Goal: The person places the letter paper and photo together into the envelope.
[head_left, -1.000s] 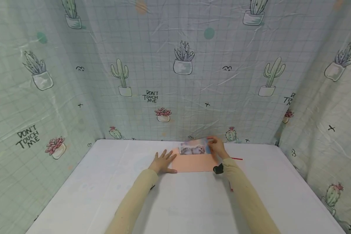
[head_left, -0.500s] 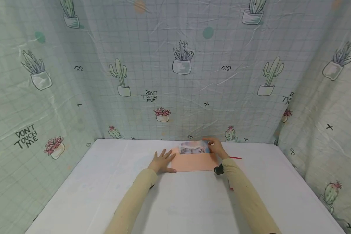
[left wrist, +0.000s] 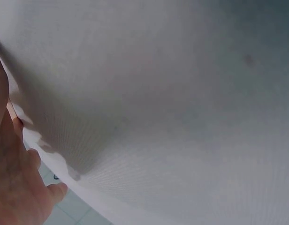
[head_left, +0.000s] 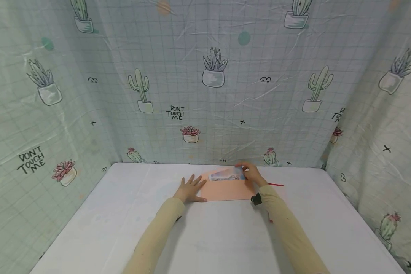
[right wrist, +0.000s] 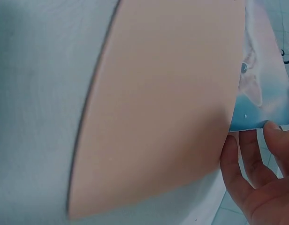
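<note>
A peach envelope lies on the table's far side, with a printed picture card partly inside it. The card's upper part sticks out past the envelope's far edge, slightly tilted; its lower part is hidden. My right hand pinches the card by its right end. In the right wrist view, thumb and fingers of that hand meet at the card's short edge, beside the envelope's mouth. Fingers spread, my left hand rests at the envelope's left end. The left wrist view catches only part of this hand.
Under my right forearm lies a flat pale thing with a red edge, mostly covered by the sleeve. A cactus-print curtain hangs close behind the white table and along both sides.
The card has slid down toward me, deeper into the envelope, and less of its picture shows. My right hand has moved slightly left with it. My left hand stays in place.
</note>
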Motion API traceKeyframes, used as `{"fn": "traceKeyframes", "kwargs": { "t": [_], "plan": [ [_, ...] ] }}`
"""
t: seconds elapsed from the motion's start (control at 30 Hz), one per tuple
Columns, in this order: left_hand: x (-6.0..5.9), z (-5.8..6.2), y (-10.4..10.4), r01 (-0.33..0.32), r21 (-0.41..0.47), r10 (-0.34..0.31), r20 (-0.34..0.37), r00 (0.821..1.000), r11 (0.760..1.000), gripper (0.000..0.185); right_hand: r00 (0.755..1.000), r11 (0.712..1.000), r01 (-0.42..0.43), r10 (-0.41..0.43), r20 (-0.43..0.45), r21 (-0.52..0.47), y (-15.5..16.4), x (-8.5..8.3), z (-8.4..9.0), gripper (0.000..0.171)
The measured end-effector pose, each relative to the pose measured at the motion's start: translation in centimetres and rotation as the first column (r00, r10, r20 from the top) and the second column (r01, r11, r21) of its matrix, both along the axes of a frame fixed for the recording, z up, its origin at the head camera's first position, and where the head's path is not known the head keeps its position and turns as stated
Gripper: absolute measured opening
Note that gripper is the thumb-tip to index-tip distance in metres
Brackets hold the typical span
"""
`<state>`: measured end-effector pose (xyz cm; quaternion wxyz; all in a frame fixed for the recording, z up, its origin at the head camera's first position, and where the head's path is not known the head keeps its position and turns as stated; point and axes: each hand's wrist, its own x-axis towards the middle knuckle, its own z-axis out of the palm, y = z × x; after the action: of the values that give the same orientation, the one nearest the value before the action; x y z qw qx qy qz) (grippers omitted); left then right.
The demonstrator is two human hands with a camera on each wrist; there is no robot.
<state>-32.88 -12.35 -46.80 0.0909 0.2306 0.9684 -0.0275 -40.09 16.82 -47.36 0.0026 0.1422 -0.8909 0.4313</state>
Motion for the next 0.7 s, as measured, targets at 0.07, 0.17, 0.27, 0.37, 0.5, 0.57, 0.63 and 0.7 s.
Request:
{"fn": "traceKeyframes", "kwargs": {
  "t": [0.07, 0.17, 0.27, 0.37, 0.5, 0.57, 0.63, 0.7],
  "plan": [
    [-0.04, -0.06, 0.03, 0.001, 0.005, -0.001, -0.003, 1.000, 1.000, 0.085, 1.000, 1.000, -0.017, 0.017, -0.008, 0.014, 0.07, 0.06, 0.10, 0.054],
    [-0.02, -0.13, 0.06, 0.003, 0.006, -0.003, -0.007, 1.000, 1.000, 0.085, 0.999, 0.998, -0.046, 0.047, -0.008, 0.049, 0.24, 0.03, 0.11, 0.054],
    [0.03, -0.16, 0.09, 0.005, 0.006, -0.005, -0.012, 1.000, 1.000, 0.085, 0.999, 0.993, -0.051, 0.051, -0.001, 0.108, 0.30, -0.05, 0.05, 0.052],
    [0.09, -0.13, 0.11, 0.010, 0.008, -0.009, -0.022, 1.000, 1.000, 0.084, 0.999, 0.987, -0.027, 0.022, 0.028, 0.161, 0.15, -0.12, 0.04, 0.049],
    [0.12, -0.01, 0.07, 0.013, 0.009, -0.012, -0.028, 1.000, 1.000, 0.084, 0.998, 0.982, -0.008, -0.003, 0.060, 0.188, -0.11, -0.06, 0.19, 0.047],
    [0.16, 0.03, 0.03, 0.012, 0.007, -0.012, -0.026, 1.000, 1.000, 0.084, 0.998, 0.982, -0.004, -0.009, 0.070, 0.188, -0.21, 0.05, 0.28, 0.048],
    [0.17, 0.05, -0.02, 0.010, 0.007, -0.010, -0.023, 1.000, 1.000, 0.085, 0.996, 0.983, -0.001, -0.016, 0.093, 0.183, -0.23, 0.04, 0.26, 0.047],
    [0.15, 0.01, -0.08, 0.008, 0.005, -0.008, -0.022, 1.000, 1.000, 0.085, 0.994, 0.985, -0.019, 0.000, 0.112, 0.173, -0.04, -0.25, 0.01, 0.048]
  ]
}}
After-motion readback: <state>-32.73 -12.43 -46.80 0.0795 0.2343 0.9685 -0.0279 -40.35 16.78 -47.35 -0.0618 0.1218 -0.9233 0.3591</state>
